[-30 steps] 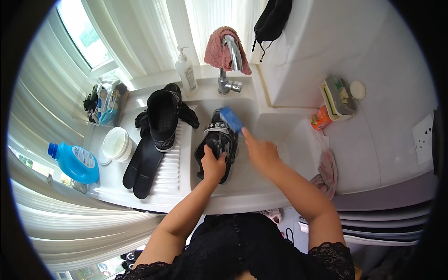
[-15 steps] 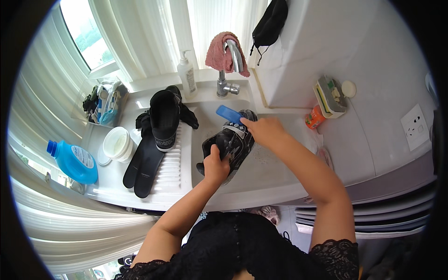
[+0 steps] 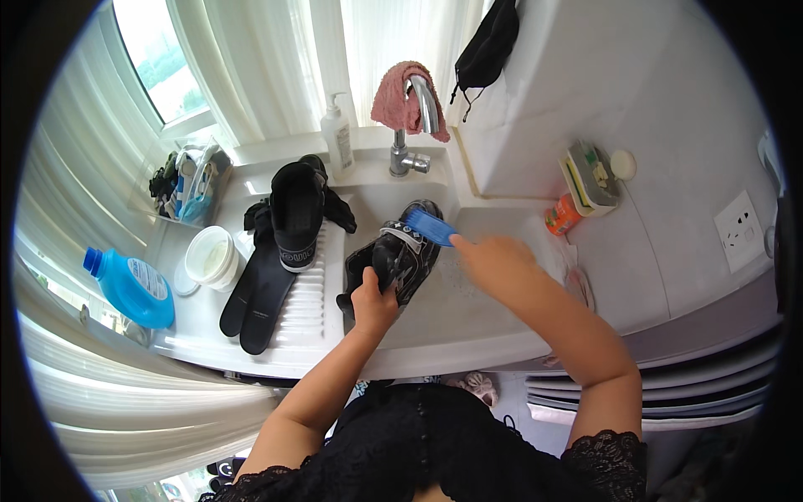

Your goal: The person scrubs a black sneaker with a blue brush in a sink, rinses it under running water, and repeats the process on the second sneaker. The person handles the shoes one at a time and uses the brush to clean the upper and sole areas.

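Observation:
My left hand (image 3: 374,299) is closed on the ankle end of a black shoe (image 3: 408,261), which is tilted over the white sink basin (image 3: 493,309). A pale patterned strap crosses the shoe's upper. In my right hand (image 3: 495,258) is a blue brush (image 3: 431,227), its head lying against the shoe near the toe and strap. My right fingers are slightly blurred by motion. The shoe's underside is hidden.
Left of the basin, a second black shoe (image 3: 296,222) and two black insoles (image 3: 266,305) lie on the ribbed ledge. Nearby stand a white tub (image 3: 209,256) and a blue detergent bottle (image 3: 138,289). A pink cloth (image 3: 396,99) drapes the faucet (image 3: 400,159).
The shoe and my left hand have shifted a little left. The brush has swung from pointing past the toe to lying across the upper, and my right hand has moved right and slightly down.

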A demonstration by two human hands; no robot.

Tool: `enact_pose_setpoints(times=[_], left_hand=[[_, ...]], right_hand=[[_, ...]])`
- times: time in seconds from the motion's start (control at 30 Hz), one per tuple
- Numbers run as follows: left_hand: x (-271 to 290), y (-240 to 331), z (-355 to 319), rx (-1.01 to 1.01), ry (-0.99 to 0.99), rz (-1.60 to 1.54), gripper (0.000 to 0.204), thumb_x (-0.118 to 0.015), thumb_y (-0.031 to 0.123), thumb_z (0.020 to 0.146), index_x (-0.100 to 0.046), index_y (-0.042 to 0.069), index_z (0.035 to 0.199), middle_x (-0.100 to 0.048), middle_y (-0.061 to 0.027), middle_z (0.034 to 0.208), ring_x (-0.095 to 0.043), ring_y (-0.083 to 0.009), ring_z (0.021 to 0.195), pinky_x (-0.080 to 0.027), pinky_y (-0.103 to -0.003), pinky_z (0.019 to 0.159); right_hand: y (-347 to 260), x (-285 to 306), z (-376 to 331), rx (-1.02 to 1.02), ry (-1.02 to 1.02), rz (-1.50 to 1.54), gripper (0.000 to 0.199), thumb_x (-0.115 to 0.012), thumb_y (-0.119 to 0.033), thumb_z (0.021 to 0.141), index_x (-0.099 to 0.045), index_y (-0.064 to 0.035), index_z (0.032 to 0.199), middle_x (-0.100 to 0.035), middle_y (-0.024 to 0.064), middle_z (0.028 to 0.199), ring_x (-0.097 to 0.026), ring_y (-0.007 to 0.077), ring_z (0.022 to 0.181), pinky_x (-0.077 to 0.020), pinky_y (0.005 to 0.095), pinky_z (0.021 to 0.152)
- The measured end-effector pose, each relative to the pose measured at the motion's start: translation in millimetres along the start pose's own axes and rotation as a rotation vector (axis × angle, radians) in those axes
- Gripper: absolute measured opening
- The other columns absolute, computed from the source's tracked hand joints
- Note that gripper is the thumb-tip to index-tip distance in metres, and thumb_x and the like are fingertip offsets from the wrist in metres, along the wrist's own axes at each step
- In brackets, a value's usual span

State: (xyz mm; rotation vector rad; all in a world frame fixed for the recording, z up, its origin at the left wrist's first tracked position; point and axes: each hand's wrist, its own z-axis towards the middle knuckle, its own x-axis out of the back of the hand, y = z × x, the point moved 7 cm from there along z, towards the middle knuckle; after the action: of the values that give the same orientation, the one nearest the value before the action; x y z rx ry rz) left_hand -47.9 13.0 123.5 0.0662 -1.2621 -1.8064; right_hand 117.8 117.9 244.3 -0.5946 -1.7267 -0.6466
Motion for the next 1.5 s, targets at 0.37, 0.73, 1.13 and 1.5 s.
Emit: enact_pose_setpoints(times=[0.37,0.73,1.13,1.5], left_hand=[[-10.7,-7.5,8.9,0.193,0.11,-0.43,0.035,-0.07,0.0,0.077,-0.052,-0.001,0.107,-0.067,-0.0137,0.091,-0.066,-0.0202,0.082,-0.05,-0.029,0.073],[-12.8,16.8,3.7,0.192,0.016,-0.682,0.038,-0.065,-0.006,0.08,-0.049,-0.001,0.115,-0.062,-0.0097,0.107,-0.06,-0.0176,0.098,-0.046,-0.028,0.089],[-25.5,-38.9,18.6,0.603,0.062,-1.224,0.029,-0.06,-0.002,0.087,-0.048,0.002,0.112,-0.061,-0.0105,0.108,-0.061,-0.0188,0.096,-0.05,-0.033,0.088],[-53.2,-53.6,4.1,0.937,-0.066,-1.442,0.032,-0.059,0.016,0.093,-0.051,-0.001,0.118,-0.063,-0.0143,0.111,-0.063,-0.0265,0.1,-0.051,-0.042,0.091]], right_hand=[[33.4,-69.8,-12.3,-0.228,0.452,0.78,0.043,-0.051,-0.03,0.093,-0.048,-0.0233,0.135,-0.066,0.0204,0.088,-0.063,0.0411,0.078,-0.0491,0.048,0.069],[49.0,-52.6,16.7,-0.208,0.515,0.921,0.041,-0.052,-0.025,0.092,-0.051,-0.0218,0.133,-0.062,0.0227,0.077,-0.06,0.0427,0.071,-0.0467,0.0473,0.064],[88.3,-157.6,-67.8,-0.238,-0.076,0.472,0.039,-0.057,-0.032,0.089,-0.057,-0.0216,0.126,-0.068,0.015,0.091,-0.064,0.0357,0.085,-0.0509,0.046,0.075],[75.9,-125.6,-39.0,-0.208,0.137,0.747,0.028,-0.065,-0.029,0.083,-0.064,-0.0079,0.101,-0.066,0.0154,0.083,-0.063,0.0357,0.077,-0.0484,0.0459,0.067]])
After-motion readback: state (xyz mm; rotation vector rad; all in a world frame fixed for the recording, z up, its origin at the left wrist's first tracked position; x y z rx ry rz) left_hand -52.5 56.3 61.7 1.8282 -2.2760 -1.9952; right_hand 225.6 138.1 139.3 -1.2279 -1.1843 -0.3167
